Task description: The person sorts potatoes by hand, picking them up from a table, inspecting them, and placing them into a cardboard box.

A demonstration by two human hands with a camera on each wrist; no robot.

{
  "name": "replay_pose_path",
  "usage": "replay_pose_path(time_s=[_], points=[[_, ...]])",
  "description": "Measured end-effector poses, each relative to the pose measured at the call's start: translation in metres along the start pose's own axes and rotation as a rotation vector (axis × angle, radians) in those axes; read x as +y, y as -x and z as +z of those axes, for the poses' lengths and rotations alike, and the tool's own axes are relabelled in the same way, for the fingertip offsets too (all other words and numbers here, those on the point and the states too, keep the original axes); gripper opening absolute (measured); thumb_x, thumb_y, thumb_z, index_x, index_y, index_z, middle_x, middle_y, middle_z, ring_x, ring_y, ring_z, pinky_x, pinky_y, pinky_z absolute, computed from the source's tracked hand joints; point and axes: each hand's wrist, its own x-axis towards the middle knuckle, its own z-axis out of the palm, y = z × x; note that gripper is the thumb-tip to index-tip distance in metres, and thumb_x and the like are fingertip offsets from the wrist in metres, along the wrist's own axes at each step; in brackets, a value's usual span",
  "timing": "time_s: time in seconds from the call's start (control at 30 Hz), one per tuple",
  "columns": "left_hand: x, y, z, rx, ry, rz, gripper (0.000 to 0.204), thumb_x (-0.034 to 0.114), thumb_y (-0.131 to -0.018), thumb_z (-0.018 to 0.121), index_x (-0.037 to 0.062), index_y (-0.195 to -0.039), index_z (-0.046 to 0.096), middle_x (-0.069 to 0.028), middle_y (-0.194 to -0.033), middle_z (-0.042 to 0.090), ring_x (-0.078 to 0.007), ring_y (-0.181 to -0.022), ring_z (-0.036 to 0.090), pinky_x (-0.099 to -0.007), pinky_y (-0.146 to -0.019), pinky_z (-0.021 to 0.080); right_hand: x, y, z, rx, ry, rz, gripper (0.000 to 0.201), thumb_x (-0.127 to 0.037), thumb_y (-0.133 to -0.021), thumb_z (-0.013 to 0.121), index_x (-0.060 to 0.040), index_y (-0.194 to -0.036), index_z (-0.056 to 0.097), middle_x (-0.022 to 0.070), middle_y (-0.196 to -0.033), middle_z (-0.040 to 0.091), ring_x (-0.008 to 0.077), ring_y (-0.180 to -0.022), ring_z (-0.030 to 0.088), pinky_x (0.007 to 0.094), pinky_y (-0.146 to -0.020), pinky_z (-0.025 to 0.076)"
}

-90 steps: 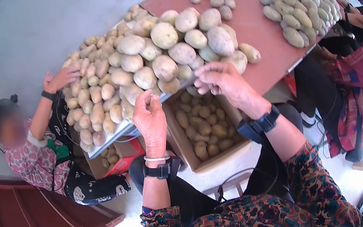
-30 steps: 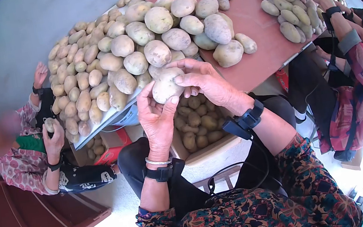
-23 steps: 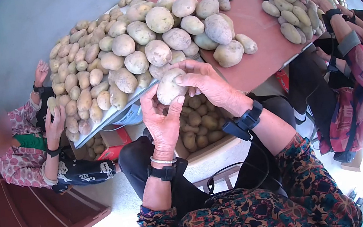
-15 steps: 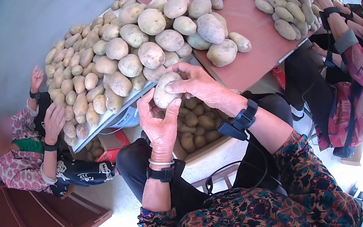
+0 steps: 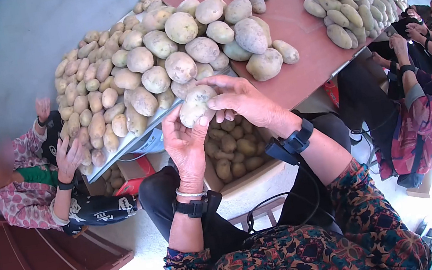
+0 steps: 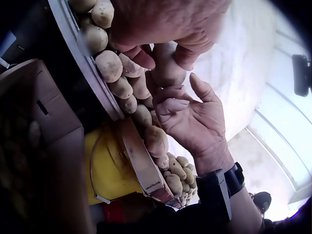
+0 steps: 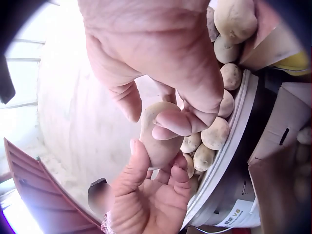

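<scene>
A pale, rounded potato (image 5: 196, 105) is held up between my two hands, in front of the table edge and above the box. My left hand (image 5: 187, 153) grips it from below and the left, thumb against its lower side. From the upper right my right hand (image 5: 250, 104) holds it, fingers over the top and thumb on its face. In the right wrist view the fingers of both hands meet around the potato (image 7: 158, 141). The left wrist view has the right hand covering the potato's upper part. A heap of large potatoes (image 5: 183, 64) lies just beyond.
Below my hands stands a cardboard box (image 5: 234, 185) of potatoes. The red-brown table top (image 5: 289, 29) bears another pile (image 5: 353, 8) at right. People sit on both sides, the left one's hand (image 5: 67, 157) by the heap. A yellow bucket (image 6: 112, 156) shows in the left wrist view.
Three seconds ago my hands held nothing; since one second ago both hold the potato, which has turned slightly. The left person let go of a potato; the right person's hand left the far pile.
</scene>
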Motion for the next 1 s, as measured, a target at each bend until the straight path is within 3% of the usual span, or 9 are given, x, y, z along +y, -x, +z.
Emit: replay_pose_path(time_s=[0.3,0.57,0.7,0.83,0.9,1.0], points=[[-0.004,0.002,0.002,0.024,-0.123,0.084,0.055,0.002,-0.080,0.078,0.0004,-0.126,0.048,-0.0101,-0.118,0.057,-0.0169,-0.107,0.058,-0.0321,-0.096,0.049,-0.005,0.001,0.002,0.030,0.018,0.012,0.049,-0.026,-0.088,0.061,-0.0027,-0.130,0.055,0.0031,-0.089,0.065,0.0059,-0.067,0.059,0.0185,-0.057,0.044],[-0.012,0.005,0.002,0.068,-0.383,0.203,0.054,0.009,-0.077,0.082,0.0011,-0.122,0.051,-0.0059,-0.109,0.056,-0.0145,-0.096,0.058,-0.0297,-0.084,0.051,0.002,0.000,0.006,0.060,-0.026,0.014,0.047,-0.023,-0.087,0.057,-0.0029,-0.129,0.056,0.0039,-0.087,0.064,0.0070,-0.062,0.055,0.0199,-0.056,0.042],[-0.010,0.006,0.004,0.069,-0.387,0.188,0.054,0.010,-0.077,0.082,0.0019,-0.120,0.052,-0.0065,-0.108,0.057,-0.0148,-0.094,0.059,-0.0304,-0.083,0.051,0.001,-0.001,0.005,0.065,-0.012,0.037,0.047,-0.027,-0.088,0.056,-0.0041,-0.129,0.057,0.0017,-0.084,0.063,0.0049,-0.064,0.054,0.0186,-0.056,0.040],[-0.008,0.007,0.002,0.046,-0.483,0.169,0.052,0.006,-0.079,0.080,0.0009,-0.122,0.052,-0.0064,-0.113,0.058,-0.0141,-0.101,0.058,-0.0289,-0.091,0.048,-0.002,0.001,0.004,0.080,0.032,0.050,0.048,-0.027,-0.087,0.056,-0.0033,-0.129,0.057,0.0013,-0.083,0.063,0.0049,-0.064,0.054,0.0187,-0.055,0.041],[-0.006,0.008,0.002,0.048,-0.487,0.150,0.051,0.006,-0.080,0.079,0.0005,-0.122,0.051,-0.0071,-0.114,0.058,-0.0145,-0.102,0.058,-0.0295,-0.092,0.047,-0.001,0.001,0.002,0.056,0.048,0.045,0.047,-0.021,-0.086,0.054,0.0011,-0.128,0.056,0.0052,-0.084,0.063,0.0085,-0.061,0.056,0.0220,-0.055,0.044],[-0.003,0.005,0.004,0.044,-0.247,0.034,0.048,0.005,-0.082,0.076,-0.0008,-0.122,0.050,-0.0094,-0.115,0.058,-0.0161,-0.105,0.058,-0.0311,-0.095,0.047,0.000,0.001,0.002,0.043,0.043,0.048,0.050,-0.020,-0.085,0.054,0.0008,-0.130,0.055,0.0048,-0.084,0.064,0.0080,-0.061,0.056,0.0216,-0.056,0.045]])
